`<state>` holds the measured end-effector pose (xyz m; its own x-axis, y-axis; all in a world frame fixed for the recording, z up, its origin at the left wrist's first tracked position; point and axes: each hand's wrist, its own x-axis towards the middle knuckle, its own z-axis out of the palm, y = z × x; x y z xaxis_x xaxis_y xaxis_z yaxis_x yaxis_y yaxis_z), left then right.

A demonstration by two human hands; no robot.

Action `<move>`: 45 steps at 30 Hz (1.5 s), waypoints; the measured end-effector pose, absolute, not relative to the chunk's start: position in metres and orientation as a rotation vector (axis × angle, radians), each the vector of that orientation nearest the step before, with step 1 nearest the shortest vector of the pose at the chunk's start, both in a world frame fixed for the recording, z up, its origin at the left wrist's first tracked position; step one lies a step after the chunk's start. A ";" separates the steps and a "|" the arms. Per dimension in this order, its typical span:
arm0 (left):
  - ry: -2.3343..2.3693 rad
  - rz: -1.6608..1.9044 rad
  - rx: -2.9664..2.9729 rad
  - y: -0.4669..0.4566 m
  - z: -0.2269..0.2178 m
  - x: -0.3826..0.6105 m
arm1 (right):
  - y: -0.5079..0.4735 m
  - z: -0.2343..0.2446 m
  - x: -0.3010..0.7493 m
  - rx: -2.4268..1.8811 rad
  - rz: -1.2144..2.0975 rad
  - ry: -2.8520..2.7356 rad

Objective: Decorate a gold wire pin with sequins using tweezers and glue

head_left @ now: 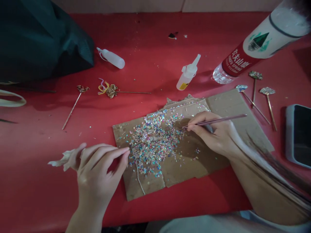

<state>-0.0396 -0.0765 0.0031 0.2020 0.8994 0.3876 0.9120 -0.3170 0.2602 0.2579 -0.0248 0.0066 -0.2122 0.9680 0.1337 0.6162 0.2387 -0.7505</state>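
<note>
My left hand [99, 166] is at the left edge of a cardboard sheet [238, 113], thumb and forefinger pinched together beside a heap of small shiny shell-like chips [155, 139]. What sits in that pinch, if anything, is too small to make out. A crumpled white tissue [64, 159] shows by its outer fingers. My right hand [216, 134] grips a pair of thin pinkish metal tweezers [218, 120], their tips at the right side of the heap. A white string-like line [138, 174] runs down the cardboard near the left pinch.
Two small glue bottles, one lying [113, 59] and one upright [187, 76], are behind the cardboard. Decorated sticks [268, 103] lie right, others [133, 92] left. A water bottle [243, 55], a phone [300, 136] and a dark bag [43, 38] stand around on the red table [36, 194].
</note>
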 end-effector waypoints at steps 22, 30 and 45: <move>-1.714 -0.743 -2.582 -0.079 0.008 -0.021 | -0.035 0.008 0.231 -1.035 0.676 -2.175; -1.701 -0.751 -2.584 -0.077 0.009 -0.023 | -0.025 0.003 0.272 -1.338 0.570 -1.940; -1.710 -0.727 -2.591 -0.077 0.008 -0.023 | -0.024 0.007 0.264 -1.286 0.635 -2.094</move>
